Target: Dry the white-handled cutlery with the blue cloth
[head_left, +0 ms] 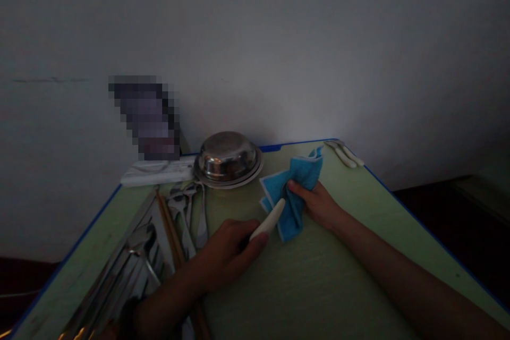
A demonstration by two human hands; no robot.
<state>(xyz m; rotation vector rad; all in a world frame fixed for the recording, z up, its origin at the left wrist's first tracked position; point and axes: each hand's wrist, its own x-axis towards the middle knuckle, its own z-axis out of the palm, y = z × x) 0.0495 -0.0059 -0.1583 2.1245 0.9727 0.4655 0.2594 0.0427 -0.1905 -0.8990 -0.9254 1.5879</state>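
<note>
Dim, pale wall (255,37) fills the background, with a dark streak (50,79) high to the left of the grip. Below both hands spreads a light green tabletop (319,287) bordered by blue edging (271,147).

At the centre of the grip is a white-handled utensil (269,220), slanting up from the left hand (233,252) towards the right hand (314,202). The left fingers are closed around its handle; the right hand pinches a blue cloth (292,223) with a white border, its thumb pressing where the utensil's dark metal end meets the folds. The cloth hides the tip, so its kind cannot be told.

Just beyond the grip, to the left, sits a shiny metal bowl (228,154), bottom up, over wider rims. Farther left of it lies a white block (159,171), whose faint marks are too blurred to read; above that, a pixelated patch (149,117) covers any lettering on the upright object behind it. Beyond the right hand, near the table's far corner, rest other white-handled pieces (345,156). Left of the grip lie metal spoons (179,202) and brown chopsticks (169,228), partly behind the left forearm.
</note>
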